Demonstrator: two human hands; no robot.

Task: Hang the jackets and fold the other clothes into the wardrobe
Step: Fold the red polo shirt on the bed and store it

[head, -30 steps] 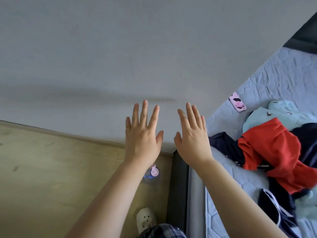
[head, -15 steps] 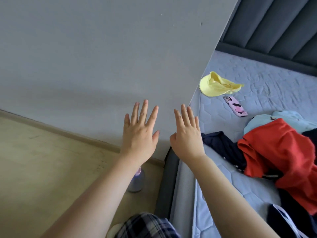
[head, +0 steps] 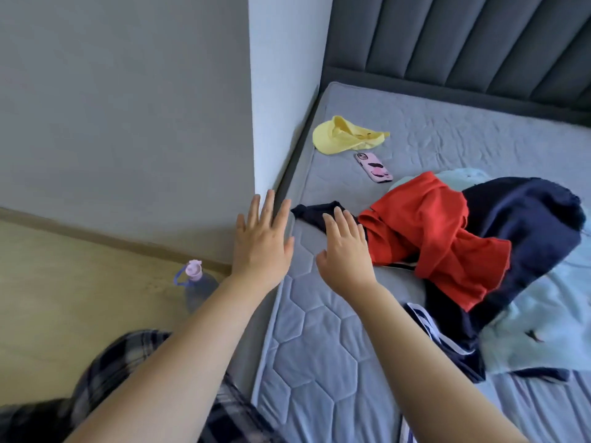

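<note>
both my hands held out, fingers spread, gripping nothing: left hand [head: 260, 243] over mattress [head: 307, 340] edge, right hand [head: 347, 254] near navy garment [head: 319, 210]; red garment [head: 441, 231] at three o'clock.

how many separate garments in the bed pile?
4 distinct: red garment on top, navy garment right of it, light blue garment underneath, dark striped-trim piece nearest. More may be buried.
</note>
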